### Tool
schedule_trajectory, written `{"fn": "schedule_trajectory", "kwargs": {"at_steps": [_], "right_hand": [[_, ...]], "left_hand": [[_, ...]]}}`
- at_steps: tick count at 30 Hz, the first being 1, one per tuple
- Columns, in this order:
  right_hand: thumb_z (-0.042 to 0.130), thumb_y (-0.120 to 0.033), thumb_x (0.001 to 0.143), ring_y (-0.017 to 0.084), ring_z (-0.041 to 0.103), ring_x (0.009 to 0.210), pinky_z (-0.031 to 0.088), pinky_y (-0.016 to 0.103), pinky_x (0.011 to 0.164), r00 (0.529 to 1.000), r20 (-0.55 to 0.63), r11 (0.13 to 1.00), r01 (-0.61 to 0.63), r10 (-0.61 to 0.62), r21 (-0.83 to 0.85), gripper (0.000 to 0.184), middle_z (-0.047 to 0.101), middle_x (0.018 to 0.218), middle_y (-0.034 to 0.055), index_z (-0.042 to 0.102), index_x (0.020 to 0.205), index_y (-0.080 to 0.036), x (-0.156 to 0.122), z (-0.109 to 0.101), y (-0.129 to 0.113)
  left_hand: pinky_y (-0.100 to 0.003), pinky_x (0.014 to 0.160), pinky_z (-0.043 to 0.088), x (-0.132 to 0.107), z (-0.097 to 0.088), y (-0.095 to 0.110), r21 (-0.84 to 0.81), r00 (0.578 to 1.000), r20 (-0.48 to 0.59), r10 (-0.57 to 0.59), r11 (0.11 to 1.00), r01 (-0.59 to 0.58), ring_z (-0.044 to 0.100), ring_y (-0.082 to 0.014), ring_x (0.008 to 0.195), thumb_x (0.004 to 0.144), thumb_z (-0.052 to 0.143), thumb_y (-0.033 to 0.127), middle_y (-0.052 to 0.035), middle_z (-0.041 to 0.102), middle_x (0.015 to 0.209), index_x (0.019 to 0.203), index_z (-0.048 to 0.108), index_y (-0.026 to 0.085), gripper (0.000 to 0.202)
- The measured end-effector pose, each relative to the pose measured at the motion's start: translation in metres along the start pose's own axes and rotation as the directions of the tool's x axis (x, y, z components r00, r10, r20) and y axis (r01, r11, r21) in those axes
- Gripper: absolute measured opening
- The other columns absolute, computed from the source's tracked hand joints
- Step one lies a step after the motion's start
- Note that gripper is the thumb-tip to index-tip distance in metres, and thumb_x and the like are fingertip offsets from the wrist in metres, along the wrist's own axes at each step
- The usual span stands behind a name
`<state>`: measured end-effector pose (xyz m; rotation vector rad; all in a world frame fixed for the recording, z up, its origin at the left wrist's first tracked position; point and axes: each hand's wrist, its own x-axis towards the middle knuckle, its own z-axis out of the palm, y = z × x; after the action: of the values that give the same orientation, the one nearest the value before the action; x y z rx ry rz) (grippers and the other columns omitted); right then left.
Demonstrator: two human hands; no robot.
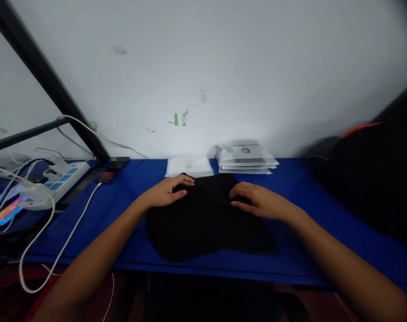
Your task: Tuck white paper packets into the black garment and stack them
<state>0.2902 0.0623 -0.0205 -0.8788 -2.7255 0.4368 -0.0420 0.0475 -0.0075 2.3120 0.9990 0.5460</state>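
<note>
A piece of black cloth point(206, 223), perhaps a garment, lies spread on the blue tabletop, its lower edge close to the table's front. Its folds are hard to make out in the dark fabric. My left hand point(166, 190) rests on its upper left part, fingers bent a little and thumb apart from them. On the upper right part lies my right hand point(253, 200), also with thumb and fingers apart, touching the fabric. Neither hand shows a clear pinch on it.
Behind the cloth lie a flat white packet point(190, 165) and a stack of printed white packets point(245, 156). At left are a power strip point(59, 183), white cables, a lit phone screen point(9, 210) and a black frame point(45, 67). A large dark object point(374, 179) stands at right.
</note>
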Motion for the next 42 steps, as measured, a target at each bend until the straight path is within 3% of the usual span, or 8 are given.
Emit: {"fn": "schedule_trajectory", "kwargs": {"at_steps": [3, 8, 15, 24, 29, 31, 36, 42], "right_hand": [[0.047, -0.037, 0.095, 0.023, 0.061, 0.094, 0.051, 0.040, 0.084, 1.000, 0.011, 1.000, 0.004, -0.004, -0.005, 0.027, 0.064, 0.103, 0.0104, 0.062, 0.106, -0.019, 0.000, -0.001, 0.000], [0.047, -0.037, 0.095, 0.023, 0.061, 0.094, 0.051, 0.039, 0.083, 1.000, 0.016, 1.000, -0.012, 0.012, -0.023, 0.026, 0.063, 0.103, 0.0103, 0.062, 0.107, -0.019, 0.000, -0.001, -0.001], [0.047, -0.037, 0.095, 0.023, 0.061, 0.094, 0.051, 0.041, 0.084, 1.000, 0.014, 1.000, -0.012, 0.013, -0.025, 0.027, 0.063, 0.102, 0.0103, 0.062, 0.106, -0.018, -0.001, -0.001, 0.000], [0.049, -0.042, 0.094, 0.024, 0.058, 0.107, 0.048, 0.041, 0.094, 0.997, -0.066, 0.999, 0.032, -0.030, 0.035, 0.032, 0.061, 0.114, 0.0108, 0.059, 0.115, -0.020, 0.000, -0.001, -0.005], [0.049, -0.044, 0.094, 0.024, 0.057, 0.109, 0.048, 0.042, 0.095, 0.997, -0.068, 0.999, 0.032, -0.030, 0.036, 0.034, 0.060, 0.116, 0.0108, 0.057, 0.118, -0.021, -0.001, -0.001, -0.006], [0.049, -0.044, 0.094, 0.025, 0.059, 0.106, 0.049, 0.042, 0.092, 0.999, -0.043, 0.999, 0.011, -0.009, 0.032, 0.035, 0.061, 0.114, 0.0107, 0.058, 0.118, -0.021, -0.001, -0.001, -0.006], [0.050, -0.045, 0.093, 0.025, 0.060, 0.099, 0.051, 0.043, 0.087, 0.999, 0.007, 0.999, -0.031, 0.031, 0.025, 0.035, 0.063, 0.109, 0.0108, 0.060, 0.115, -0.020, 0.000, 0.000, -0.005], [0.051, -0.043, 0.092, 0.025, 0.060, 0.098, 0.051, 0.043, 0.086, 0.998, 0.036, 0.999, -0.045, 0.045, 0.019, 0.032, 0.064, 0.105, 0.0105, 0.061, 0.111, -0.019, 0.001, 0.002, -0.003]], "left_hand": [[-0.044, 0.102, 0.042, -0.001, -0.008, -0.009, 0.066, 1.000, -0.014, -0.015, 0.998, 0.016, 0.054, -0.0231, 0.119, 0.091, 0.051, 0.027, -0.0063, 0.058, 0.129, 0.123, 0.053, 0.026, 0.032], [-0.048, 0.088, 0.048, -0.002, 0.001, -0.027, 0.277, 0.917, -0.333, -0.220, 0.907, 0.318, 0.053, -0.0300, 0.103, 0.077, 0.068, 0.050, -0.0106, 0.058, 0.108, 0.109, 0.057, 0.021, 0.045], [-0.049, 0.081, 0.044, 0.001, 0.010, -0.028, 0.419, 0.890, -0.316, -0.328, 0.794, 0.441, 0.050, -0.0321, 0.090, 0.073, 0.059, 0.070, -0.0103, 0.056, 0.089, 0.077, 0.063, 0.020, 0.050], [-0.031, 0.064, 0.041, 0.008, 0.008, -0.009, 0.003, 0.727, -0.517, -0.452, 0.848, 0.530, 0.053, -0.0187, 0.070, 0.074, 0.064, 0.036, -0.0001, 0.055, 0.077, 0.082, 0.047, 0.022, 0.023], [-0.028, 0.066, 0.045, 0.005, 0.001, -0.014, -0.004, 0.598, -0.765, -0.238, 0.931, 0.365, 0.055, -0.0152, 0.074, 0.073, 0.064, 0.024, -0.0003, 0.056, 0.087, 0.094, 0.048, 0.022, 0.027], [-0.031, 0.074, 0.048, 0.005, 0.003, -0.014, 0.105, 0.638, -0.764, -0.095, 0.958, 0.267, 0.057, -0.0171, 0.084, 0.074, 0.063, 0.020, -0.0034, 0.056, 0.097, 0.099, 0.051, 0.021, 0.028], [-0.044, 0.098, 0.042, 0.006, 0.019, -0.007, 0.355, 0.931, -0.345, 0.116, 0.935, 0.015, 0.051, -0.0254, 0.111, 0.082, 0.062, 0.023, -0.0067, 0.056, 0.116, 0.115, 0.054, 0.025, 0.035], [-0.050, 0.106, 0.035, 0.005, 0.028, -0.002, 0.387, 0.990, -0.114, 0.082, 0.922, -0.032, 0.045, -0.0291, 0.122, 0.084, 0.067, 0.038, -0.0095, 0.050, 0.130, 0.131, 0.047, 0.028, 0.052]]}}
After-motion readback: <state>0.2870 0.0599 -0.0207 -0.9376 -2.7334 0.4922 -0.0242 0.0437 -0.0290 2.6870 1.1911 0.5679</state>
